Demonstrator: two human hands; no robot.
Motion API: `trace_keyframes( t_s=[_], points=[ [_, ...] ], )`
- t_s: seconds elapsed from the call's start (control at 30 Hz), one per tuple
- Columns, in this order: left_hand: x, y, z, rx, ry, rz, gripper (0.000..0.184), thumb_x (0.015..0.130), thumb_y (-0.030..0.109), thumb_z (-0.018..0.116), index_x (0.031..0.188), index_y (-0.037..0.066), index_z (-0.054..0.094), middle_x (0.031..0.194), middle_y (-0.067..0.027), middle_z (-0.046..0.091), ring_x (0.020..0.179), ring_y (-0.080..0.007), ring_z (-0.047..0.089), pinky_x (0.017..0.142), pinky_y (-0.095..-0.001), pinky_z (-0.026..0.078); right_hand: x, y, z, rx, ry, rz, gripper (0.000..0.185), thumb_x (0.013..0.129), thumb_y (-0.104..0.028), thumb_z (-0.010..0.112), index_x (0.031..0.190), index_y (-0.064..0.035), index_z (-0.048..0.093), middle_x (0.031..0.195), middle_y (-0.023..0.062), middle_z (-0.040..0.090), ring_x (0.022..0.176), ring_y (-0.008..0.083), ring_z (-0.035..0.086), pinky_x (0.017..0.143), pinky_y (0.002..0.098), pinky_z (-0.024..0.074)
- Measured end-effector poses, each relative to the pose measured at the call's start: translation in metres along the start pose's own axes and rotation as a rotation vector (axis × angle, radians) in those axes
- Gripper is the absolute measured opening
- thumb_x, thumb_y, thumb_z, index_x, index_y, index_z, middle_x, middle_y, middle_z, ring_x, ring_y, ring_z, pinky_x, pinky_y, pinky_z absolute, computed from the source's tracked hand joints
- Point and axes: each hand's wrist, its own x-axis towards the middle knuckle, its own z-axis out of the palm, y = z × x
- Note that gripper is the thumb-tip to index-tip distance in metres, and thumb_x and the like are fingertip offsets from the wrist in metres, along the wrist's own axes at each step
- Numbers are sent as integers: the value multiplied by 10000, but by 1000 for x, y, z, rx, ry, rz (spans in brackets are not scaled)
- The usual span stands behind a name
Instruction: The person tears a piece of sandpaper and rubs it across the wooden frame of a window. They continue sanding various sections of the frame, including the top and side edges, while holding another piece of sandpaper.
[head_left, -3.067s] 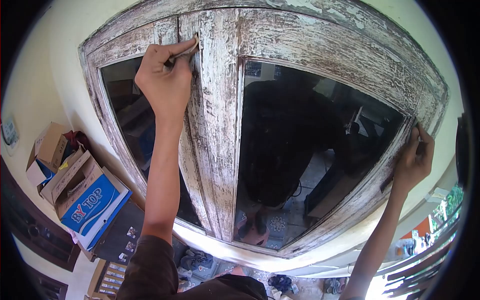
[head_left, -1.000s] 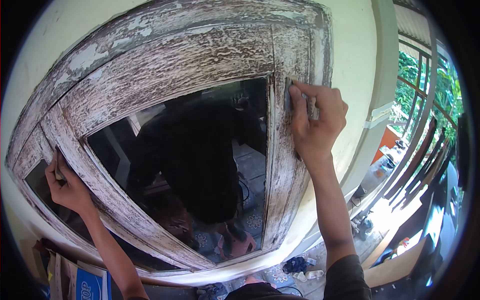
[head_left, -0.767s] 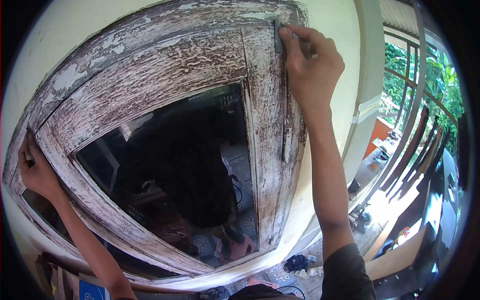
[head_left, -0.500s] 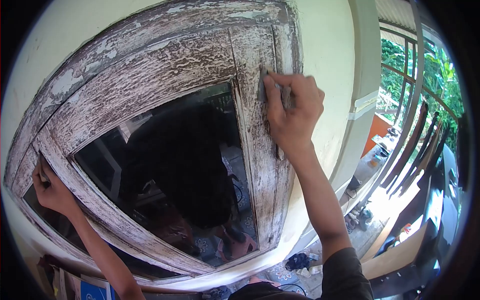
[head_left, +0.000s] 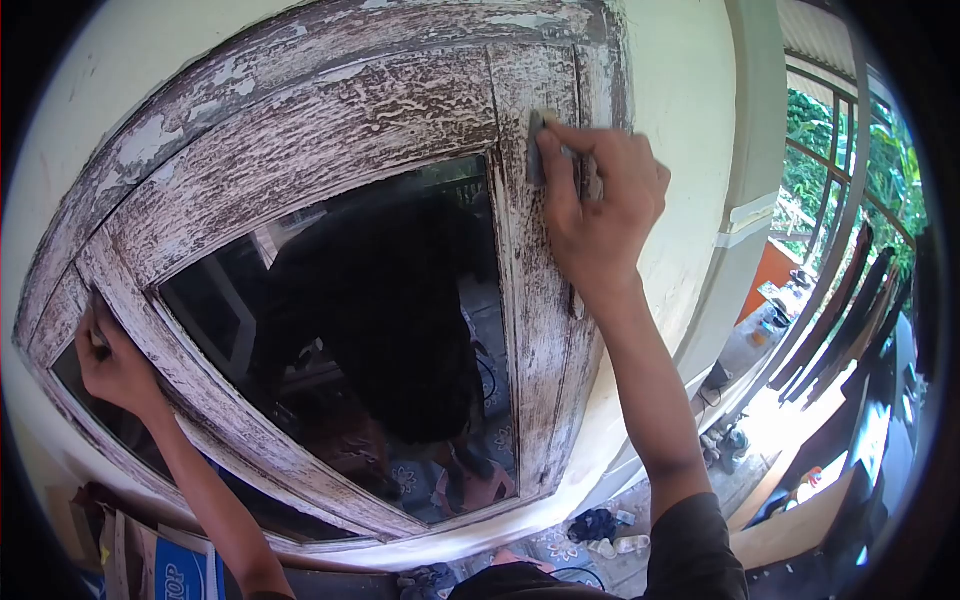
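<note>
My right hand point(head_left: 608, 200) pinches a piece of grey sandpaper point(head_left: 537, 158) between thumb and fingers. It lies against the right upright of a weathered wooden window frame point(head_left: 525, 310), near the upper corner of the glass. White paint on the wood is worn in streaks down to brown. Far to the left, my left hand point(head_left: 112, 368) has its fingers curled at the frame's side piece, appearing to grip its edge; the fingertips are partly hidden. Between the hands, the dark glass pane point(head_left: 370, 330) reflects a figure and the floor.
A pale wall point(head_left: 680, 130) surrounds the frame. Bottom left stands a blue box point(head_left: 182, 570) beside boards. To the right are long dark strips point(head_left: 835, 310) leaning by a railing, and a cluttered ledge point(head_left: 755, 335). A dark cloth bundle point(head_left: 593, 525) lies on the patterned floor.
My right hand has slid the sandpaper a little upward along the upright. My left hand stays at the left side of the frame. The whole view has shifted slightly.
</note>
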Motion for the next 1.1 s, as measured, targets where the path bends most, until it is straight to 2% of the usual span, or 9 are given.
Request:
trace_keyframes(
  t_s=[0.2,0.3,0.43,0.53,0.67,0.73,0.9,0.97,1.1],
  points=[
    [45,24,24,95,90,82,172,850,123,656,941,-19,692,868,-111,704,760,-121,621,741,-272,477,42,-12,31,128,131,40,65,772,-124,709,826,-92,691,736,77,661,649,220,615,618,318,481],
    [3,14,3,77,107,86,128,849,73,643,912,-27,691,855,-112,703,753,-105,609,725,-261,473,1,-15,14,93,33,98,75,792,-7,690,862,-35,687,715,70,643,622,168,584,590,277,447],
    [-15,13,-13,82,20,22,150,835,93,669,920,-27,693,829,-83,690,743,-97,577,718,-241,446,-28,-10,-10,-5,-137,99,75,812,-45,695,884,-28,682,788,71,661,695,154,594,650,271,449],
    [34,12,14,178,129,174,100,818,101,688,855,8,702,646,-58,647,521,-84,516,515,-251,429,8,-5,12,-21,2,49,90,839,-90,680,918,-50,693,839,54,681,741,138,613,693,258,465],
    [63,25,27,179,128,-6,148,814,152,692,863,14,710,664,-70,660,535,-93,510,529,-262,427,40,-17,29,103,7,225,134,889,-156,637,966,-63,697,874,36,695,766,89,614,719,232,474],
    [42,10,18,112,174,163,128,824,113,674,865,-4,707,701,-83,674,588,-93,541,565,-254,438,25,-10,24,73,10,253,142,887,-144,643,976,-43,691,892,54,696,761,83,608,713,237,478],
    [-22,14,-10,-16,-11,10,79,810,-18,658,877,-34,697,786,-107,694,747,-81,621,673,-222,475,-21,7,4,64,-71,191,157,872,-114,659,988,-10,681,892,66,693,786,73,601,700,231,475],
    [3,6,5,-40,60,195,84,815,-12,652,883,-24,700,762,-95,691,711,-72,608,630,-218,466,-13,4,7,42,-89,94,160,870,-107,662,989,-1,679,892,65,692,794,68,599,692,224,471],
    [64,21,30,13,43,213,106,814,91,689,897,30,716,707,-58,681,563,-47,526,543,-196,425,22,-10,20,57,-73,273,161,886,-119,646,994,-4,679,871,34,675,758,60,563,658,201,452]
  ],
)
